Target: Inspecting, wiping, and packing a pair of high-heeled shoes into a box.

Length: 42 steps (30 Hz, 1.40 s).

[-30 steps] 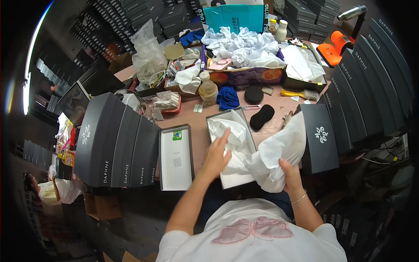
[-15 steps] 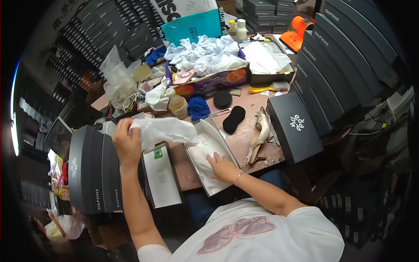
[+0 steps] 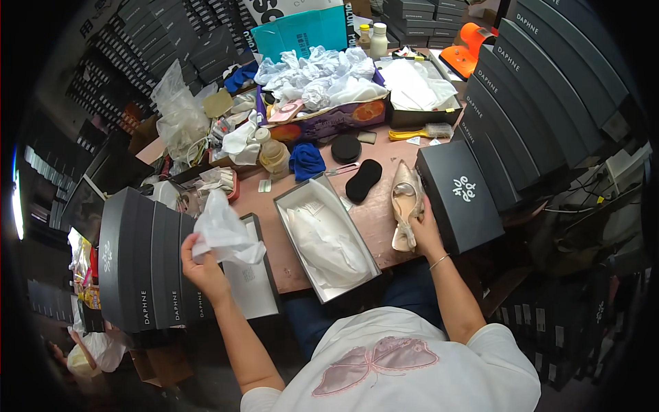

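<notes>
A: Where is your left hand (image 3: 200, 264)?

B: Left of centre in the frame, raised over the flat shoe-box lid (image 3: 252, 283), clenched around a crumpled wad of white tissue paper (image 3: 225, 232).

A: And your right hand (image 3: 425, 230)?

B: Right of centre, fingers closed on the heel end of a beige pointed-toe pump (image 3: 405, 204) lying on the brown tabletop (image 3: 374, 213), just beside a black shoe box with a white emblem (image 3: 458, 196).

A: What lies between your hands?

B: An open shoe box lined with white tissue (image 3: 326, 237), mid-frame.
</notes>
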Available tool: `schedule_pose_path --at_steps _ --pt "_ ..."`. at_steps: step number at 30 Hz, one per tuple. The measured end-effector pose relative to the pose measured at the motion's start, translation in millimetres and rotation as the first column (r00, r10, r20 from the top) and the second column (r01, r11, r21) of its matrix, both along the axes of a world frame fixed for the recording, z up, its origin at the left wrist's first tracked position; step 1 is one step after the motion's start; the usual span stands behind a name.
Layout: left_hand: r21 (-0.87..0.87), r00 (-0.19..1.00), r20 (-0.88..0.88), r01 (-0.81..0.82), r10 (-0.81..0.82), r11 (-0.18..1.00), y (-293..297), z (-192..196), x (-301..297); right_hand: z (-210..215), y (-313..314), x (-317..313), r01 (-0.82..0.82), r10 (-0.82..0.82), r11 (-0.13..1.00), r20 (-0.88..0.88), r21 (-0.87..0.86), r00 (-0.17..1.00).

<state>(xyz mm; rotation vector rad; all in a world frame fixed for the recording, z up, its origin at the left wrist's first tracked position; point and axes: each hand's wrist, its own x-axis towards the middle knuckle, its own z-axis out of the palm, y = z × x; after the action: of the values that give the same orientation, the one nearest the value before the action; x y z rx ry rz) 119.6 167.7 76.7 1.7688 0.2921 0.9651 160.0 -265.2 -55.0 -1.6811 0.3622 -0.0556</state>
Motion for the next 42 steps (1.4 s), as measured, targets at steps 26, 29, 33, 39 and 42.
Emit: schedule_pose_path --at_steps 26,29,33,39,42 --pt "0.461 0.894 -0.422 0.355 -0.151 0.813 -78 29 30 57 15 -55 -0.129 0.443 -0.314 0.266 0.941 0.857" --pt "0.445 0.892 -0.429 0.345 -0.142 0.826 -82 7 37 78 19 -59 -0.252 0.61 -0.198 0.32 0.947 0.724" --pt "0.424 0.932 -0.319 0.306 -0.175 0.852 -91 4 38 117 31 -68 -0.537 0.861 0.088 0.207 0.839 0.464" --pt "0.23 0.89 -0.26 0.435 -0.375 0.871 -149 38 -51 99 117 -46 -0.164 0.713 0.24 -0.059 0.957 0.699" --pt "0.362 0.906 -0.134 0.421 -0.4 0.832 -162 10 -88 62 159 -39 -0.313 0.449 0.511 0.061 0.801 0.891"
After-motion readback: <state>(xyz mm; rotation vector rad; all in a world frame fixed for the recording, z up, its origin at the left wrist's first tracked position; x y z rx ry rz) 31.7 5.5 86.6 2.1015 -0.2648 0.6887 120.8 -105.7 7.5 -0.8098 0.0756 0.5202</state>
